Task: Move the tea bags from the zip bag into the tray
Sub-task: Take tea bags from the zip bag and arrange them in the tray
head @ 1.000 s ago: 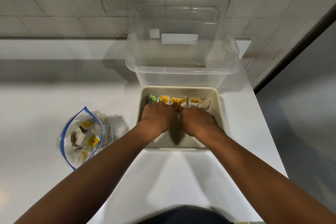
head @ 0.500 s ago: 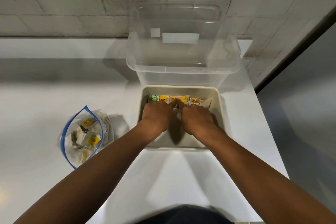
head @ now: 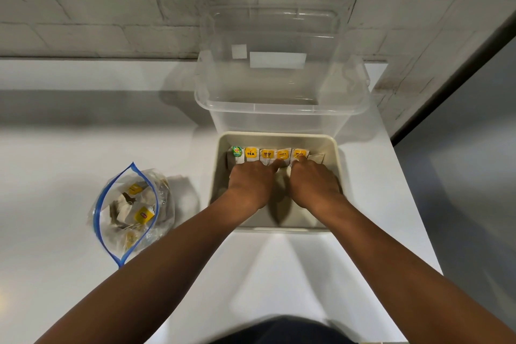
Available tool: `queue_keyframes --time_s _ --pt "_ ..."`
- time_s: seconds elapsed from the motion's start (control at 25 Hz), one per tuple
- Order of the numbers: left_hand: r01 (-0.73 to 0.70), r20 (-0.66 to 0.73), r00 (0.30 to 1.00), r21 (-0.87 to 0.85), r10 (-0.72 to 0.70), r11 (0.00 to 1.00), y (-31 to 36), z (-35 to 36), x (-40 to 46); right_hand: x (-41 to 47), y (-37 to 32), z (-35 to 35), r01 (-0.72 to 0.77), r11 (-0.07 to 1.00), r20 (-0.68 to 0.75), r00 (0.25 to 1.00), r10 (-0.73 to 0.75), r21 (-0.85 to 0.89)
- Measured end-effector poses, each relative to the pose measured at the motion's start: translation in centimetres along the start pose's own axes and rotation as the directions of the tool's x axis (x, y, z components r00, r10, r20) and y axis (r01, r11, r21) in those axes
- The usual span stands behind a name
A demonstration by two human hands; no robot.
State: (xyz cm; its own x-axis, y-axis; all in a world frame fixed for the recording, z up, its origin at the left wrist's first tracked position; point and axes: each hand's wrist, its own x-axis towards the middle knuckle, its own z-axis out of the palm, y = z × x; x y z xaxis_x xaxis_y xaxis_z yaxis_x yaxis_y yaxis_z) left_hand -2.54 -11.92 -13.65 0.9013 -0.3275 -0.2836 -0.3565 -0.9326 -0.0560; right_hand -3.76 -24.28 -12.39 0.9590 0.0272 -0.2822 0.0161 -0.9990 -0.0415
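At the left of the white counter (head: 55, 176) lies the zip bag (head: 131, 212), a clear plastic pouch with a blue seal strip gaping open in a pointed oval. Inside it sits a loose heap of tea bags (head: 139, 209): pale paper sachets with thin strings and yellow square tags, tumbled at all angles. To the right, well apart from the bag, stands the beige tray (head: 336, 165), shallow with rounded corners. Along its far wall runs a neat row of tea bags (head: 268, 156), standing side by side and touching: the leftmost carries a green tag, the next four carry yellow tags, one reading TEA, and the last at the right shows only plain paper. The left hand (head: 251, 184) is inside the tray, knuckles up, fingers bent downward with the tips against the row's near side; whether it pinches a sachet I cannot tell. The right hand (head: 312, 181) lies just beside it, likewise curled, its forefinger tip touching a yellow tag. Behind the tray, touching its far edge, stands a clear plastic bin (head: 279, 109) against the grey brick wall (head: 111, 8).
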Motion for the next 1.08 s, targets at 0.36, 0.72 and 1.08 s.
queue_keyframes --time_s 0.36,0.72,1.08 --pt "0.002 -0.034 0.999 0.005 -0.001 1.0 -0.2 0.8 0.5 -0.8 0.8 0.2 -0.1 0.994 0.062 0.993 0.097 0.043" --pt "-0.024 -0.003 1.0 0.031 0.024 0.999 1.0 0.6 -0.1 -0.6 0.9 -0.6 -0.117 0.99 0.062 0.992 0.112 0.081" --pt "0.221 -0.227 0.926 -0.317 -0.3 0.922 -5.6 -3.0 -11.1 -5.6 -7.0 -4.1 0.268 0.947 -0.148 0.959 -0.243 0.176"
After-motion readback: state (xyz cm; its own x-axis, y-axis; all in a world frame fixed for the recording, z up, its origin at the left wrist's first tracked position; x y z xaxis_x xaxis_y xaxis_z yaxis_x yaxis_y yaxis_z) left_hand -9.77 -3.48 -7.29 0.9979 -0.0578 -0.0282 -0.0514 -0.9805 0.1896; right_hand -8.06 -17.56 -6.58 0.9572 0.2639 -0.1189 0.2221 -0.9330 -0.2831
